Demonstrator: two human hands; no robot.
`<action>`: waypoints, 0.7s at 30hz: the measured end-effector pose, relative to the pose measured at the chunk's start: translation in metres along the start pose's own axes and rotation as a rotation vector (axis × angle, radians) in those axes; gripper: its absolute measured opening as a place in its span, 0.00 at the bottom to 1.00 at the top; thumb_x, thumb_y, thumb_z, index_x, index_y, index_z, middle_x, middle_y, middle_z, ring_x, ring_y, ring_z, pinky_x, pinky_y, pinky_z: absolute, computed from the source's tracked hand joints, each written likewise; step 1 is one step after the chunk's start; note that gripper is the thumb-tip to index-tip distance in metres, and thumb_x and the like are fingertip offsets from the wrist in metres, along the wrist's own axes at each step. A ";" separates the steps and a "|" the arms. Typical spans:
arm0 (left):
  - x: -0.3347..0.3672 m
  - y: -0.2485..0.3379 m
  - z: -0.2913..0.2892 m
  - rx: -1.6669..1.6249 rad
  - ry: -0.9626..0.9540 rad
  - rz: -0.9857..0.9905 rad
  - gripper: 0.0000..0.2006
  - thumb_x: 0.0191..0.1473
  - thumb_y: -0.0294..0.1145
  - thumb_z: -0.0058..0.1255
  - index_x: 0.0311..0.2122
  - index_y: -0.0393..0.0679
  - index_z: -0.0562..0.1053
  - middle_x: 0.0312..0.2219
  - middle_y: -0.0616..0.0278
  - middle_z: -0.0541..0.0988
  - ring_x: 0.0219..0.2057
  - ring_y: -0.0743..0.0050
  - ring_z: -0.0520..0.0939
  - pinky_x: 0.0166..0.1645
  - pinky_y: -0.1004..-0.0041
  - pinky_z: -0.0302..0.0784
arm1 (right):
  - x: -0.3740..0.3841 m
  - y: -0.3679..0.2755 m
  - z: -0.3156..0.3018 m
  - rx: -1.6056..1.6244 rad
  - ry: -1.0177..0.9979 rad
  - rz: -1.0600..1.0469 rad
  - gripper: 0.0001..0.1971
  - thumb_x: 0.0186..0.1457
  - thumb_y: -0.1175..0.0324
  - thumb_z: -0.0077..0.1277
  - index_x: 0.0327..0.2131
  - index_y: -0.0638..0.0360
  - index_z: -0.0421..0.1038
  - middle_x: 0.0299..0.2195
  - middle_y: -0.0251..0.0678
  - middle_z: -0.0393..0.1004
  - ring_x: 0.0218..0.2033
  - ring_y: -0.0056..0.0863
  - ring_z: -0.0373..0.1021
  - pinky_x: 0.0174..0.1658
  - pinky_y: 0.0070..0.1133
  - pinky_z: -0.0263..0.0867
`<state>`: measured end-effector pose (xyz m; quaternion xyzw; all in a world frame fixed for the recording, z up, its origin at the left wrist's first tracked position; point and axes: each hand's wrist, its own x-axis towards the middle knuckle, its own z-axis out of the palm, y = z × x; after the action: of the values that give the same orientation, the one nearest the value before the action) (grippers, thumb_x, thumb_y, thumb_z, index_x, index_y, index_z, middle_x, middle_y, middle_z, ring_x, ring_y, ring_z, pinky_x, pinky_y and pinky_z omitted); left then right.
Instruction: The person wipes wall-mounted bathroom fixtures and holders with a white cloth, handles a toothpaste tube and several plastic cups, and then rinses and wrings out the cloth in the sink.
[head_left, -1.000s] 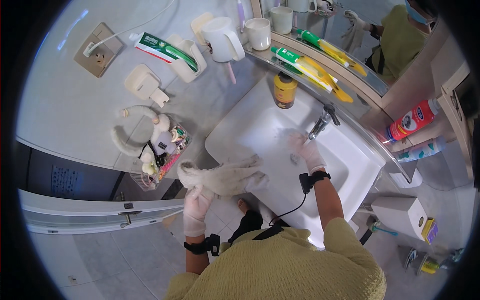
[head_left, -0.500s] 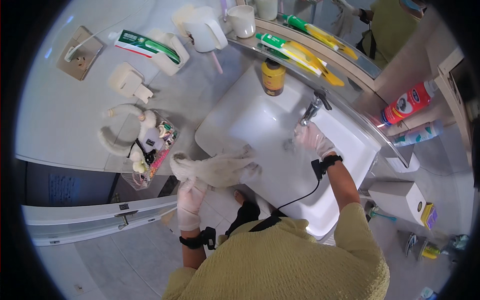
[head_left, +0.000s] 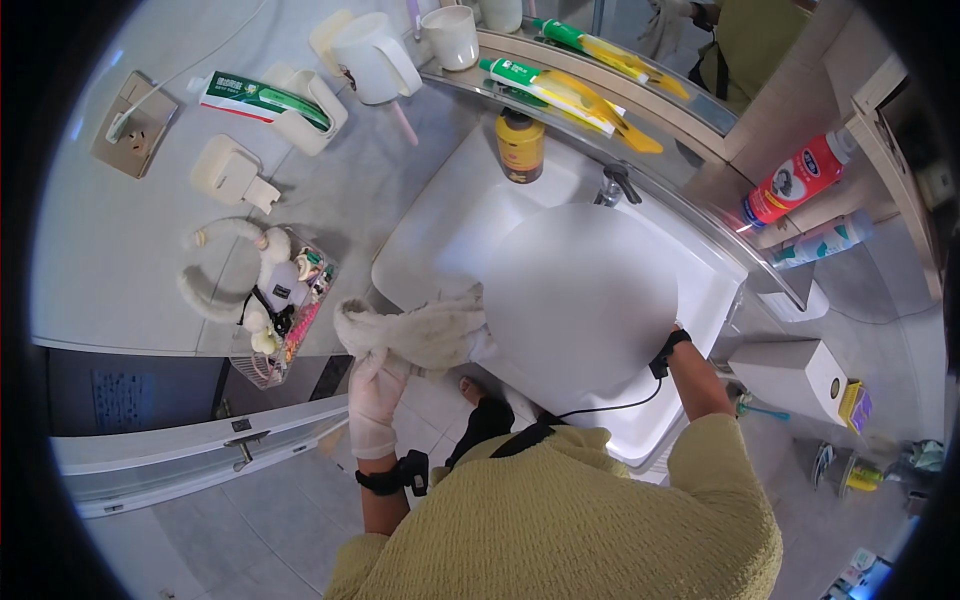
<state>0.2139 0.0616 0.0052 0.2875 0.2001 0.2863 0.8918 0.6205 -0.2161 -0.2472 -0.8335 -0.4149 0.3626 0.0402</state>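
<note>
My left hand [head_left: 376, 388], in a thin pale glove, is closed on a wet whitish cloth [head_left: 410, 332]. The cloth stretches right from the fingers over the near left edge of the white sink [head_left: 400, 262]. A round grey blur covers the middle of the sink and hides my right hand; only its wrist with a black band [head_left: 672, 350] shows at the blur's lower right edge. Above the blur stands the faucet [head_left: 616, 186], its spout end partly covered. A yellow bottle with a dark cap [head_left: 520, 148] is on the sink's back left corner.
A clear basket of hair accessories [head_left: 290, 310] sits on the counter to the left. Toothpaste and a yellow comb-like item [head_left: 610, 120] lie on the mirror ledge. Farther right are a red spray can [head_left: 800, 180] and a white bin [head_left: 790, 375]. A door [head_left: 190, 455] stands at lower left.
The view has shifted slightly. My right hand, earlier seen gloved under the faucet, has come back toward me and is now hidden by the blur. My left hand still holds the cloth.
</note>
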 end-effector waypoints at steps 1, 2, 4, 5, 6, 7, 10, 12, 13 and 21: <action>-0.013 0.005 -0.005 0.024 0.051 0.026 0.27 0.51 0.29 0.50 0.56 0.40 0.58 0.53 0.56 0.66 0.56 0.59 0.63 0.62 0.58 0.53 | -0.008 -0.039 -0.010 0.138 -0.063 0.074 0.20 0.53 0.51 0.43 0.42 0.54 0.73 0.41 0.38 0.74 0.41 0.31 0.71 0.45 0.27 0.64; -0.012 0.004 -0.005 0.024 0.049 0.025 0.27 0.51 0.29 0.50 0.56 0.40 0.58 0.53 0.56 0.66 0.56 0.59 0.63 0.62 0.58 0.53 | -0.028 -0.060 -0.028 0.276 -0.100 0.196 0.21 0.53 0.50 0.43 0.43 0.53 0.72 0.42 0.38 0.74 0.42 0.30 0.70 0.46 0.27 0.63; -0.013 0.004 -0.004 0.021 0.045 0.029 0.29 0.52 0.29 0.50 0.58 0.40 0.55 0.54 0.55 0.64 0.57 0.58 0.62 0.63 0.58 0.51 | -0.029 -0.045 -0.005 0.524 -0.216 0.174 0.22 0.54 0.50 0.43 0.44 0.54 0.71 0.43 0.38 0.74 0.43 0.30 0.70 0.47 0.26 0.63; -0.011 0.003 -0.001 0.018 0.034 0.022 0.29 0.52 0.29 0.50 0.58 0.40 0.55 0.54 0.55 0.64 0.57 0.58 0.62 0.63 0.58 0.51 | -0.028 -0.034 0.003 0.775 -0.320 0.160 0.23 0.54 0.49 0.43 0.46 0.54 0.71 0.44 0.37 0.73 0.43 0.30 0.70 0.47 0.25 0.63; -0.007 0.002 0.003 0.024 0.012 0.004 0.29 0.52 0.29 0.49 0.58 0.40 0.54 0.55 0.55 0.63 0.57 0.58 0.62 0.63 0.58 0.51 | -0.015 -0.019 0.018 0.783 -0.302 0.172 0.23 0.54 0.49 0.43 0.46 0.54 0.71 0.44 0.37 0.73 0.43 0.30 0.70 0.47 0.25 0.63; 0.001 -0.002 0.008 0.025 -0.018 -0.023 0.30 0.52 0.29 0.49 0.59 0.40 0.53 0.55 0.55 0.62 0.58 0.57 0.61 0.63 0.58 0.50 | 0.001 0.002 0.035 0.869 -0.201 0.082 0.21 0.54 0.52 0.43 0.45 0.55 0.72 0.43 0.37 0.74 0.43 0.30 0.70 0.48 0.24 0.63; -0.009 0.003 -0.005 0.034 0.023 0.015 0.29 0.52 0.29 0.48 0.59 0.39 0.53 0.55 0.54 0.62 0.58 0.57 0.61 0.63 0.58 0.49 | 0.028 -0.077 0.015 0.282 0.133 -0.166 0.17 0.55 0.59 0.40 0.43 0.56 0.73 0.42 0.35 0.74 0.43 0.26 0.70 0.49 0.21 0.62; -0.009 0.004 -0.003 0.023 0.003 0.002 0.29 0.52 0.29 0.48 0.58 0.39 0.54 0.55 0.54 0.62 0.58 0.57 0.60 0.63 0.58 0.49 | 0.034 -0.089 0.003 0.408 -0.010 -0.218 0.18 0.55 0.59 0.41 0.45 0.56 0.71 0.44 0.35 0.73 0.45 0.26 0.68 0.51 0.22 0.59; -0.011 0.004 -0.004 0.010 -0.012 -0.005 0.29 0.52 0.29 0.49 0.58 0.38 0.54 0.55 0.54 0.62 0.58 0.57 0.60 0.63 0.58 0.49 | 0.031 -0.095 -0.002 0.450 -0.185 -0.209 0.18 0.56 0.59 0.41 0.46 0.56 0.70 0.45 0.35 0.72 0.47 0.26 0.67 0.53 0.22 0.58; -0.024 0.009 -0.012 0.055 0.065 0.043 0.28 0.51 0.30 0.50 0.57 0.39 0.56 0.54 0.54 0.63 0.57 0.58 0.62 0.63 0.59 0.51 | 0.015 -0.125 0.021 -0.179 -0.392 -0.344 0.19 0.57 0.58 0.42 0.48 0.56 0.67 0.45 0.32 0.70 0.47 0.23 0.65 0.52 0.20 0.58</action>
<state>0.1858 0.0579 0.0061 0.3069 0.2306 0.3092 0.8701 0.5302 -0.1288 -0.2251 -0.6648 -0.5807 0.4669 -0.0535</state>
